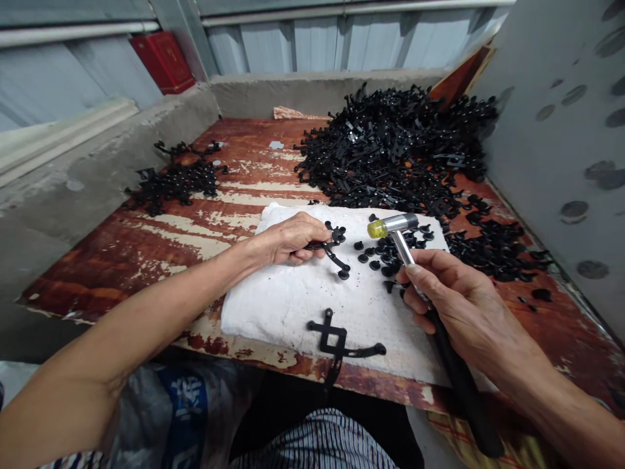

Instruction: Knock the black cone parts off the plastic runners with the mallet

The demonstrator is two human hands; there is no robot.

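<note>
My left hand (pixel 288 240) is closed on a black plastic sprue frame (pixel 332 251) and pins it against a white cloth pad (pixel 293 299). My right hand (pixel 454 293) grips the black handle of a small hammer (pixel 393 226) with a metal head and a yellow tip, raised just right of the frame. Several small black round pieces (pixel 375 254) lie loose on the pad under the hammer. A second black frame (pixel 336 342) lies at the pad's near edge.
A big heap of black plastic frames (pixel 390 150) fills the back right of the worn red wooden board (pixel 146 241). A smaller heap (pixel 176 179) sits back left; loose black pieces (pixel 493 244) lie on the right. Concrete walls surround it. A red box (pixel 163 62) stands behind.
</note>
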